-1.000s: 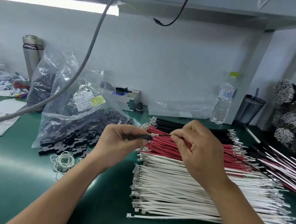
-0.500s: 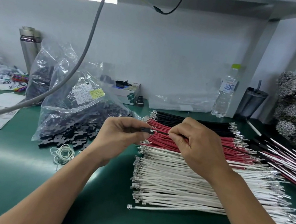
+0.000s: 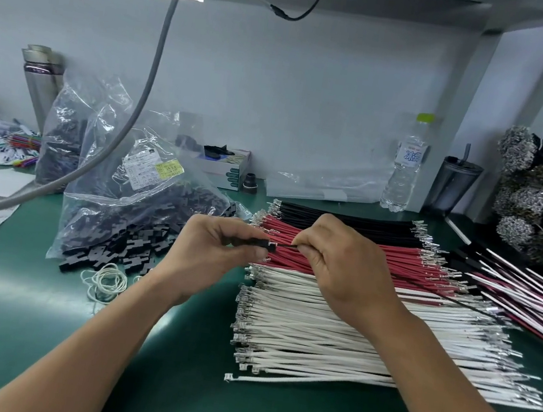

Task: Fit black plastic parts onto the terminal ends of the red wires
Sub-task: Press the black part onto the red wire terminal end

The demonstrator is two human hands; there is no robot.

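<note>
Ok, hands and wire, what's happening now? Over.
Left hand grips black part. Right hand pinches a thin wire at the part's mouth; colour unclear. Red wires piled beneath. Nothing in the way.

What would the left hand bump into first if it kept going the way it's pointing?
Likely the right hand. The left hand holds a black plastic part aimed rightward at it, with only a short stretch of wire between; depth looks matched.

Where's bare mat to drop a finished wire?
Free: green mat near-left, bordered by rubber bands, white wires and the left forearm. Crowded: parts bag at left, finished harnesses at right.
</note>
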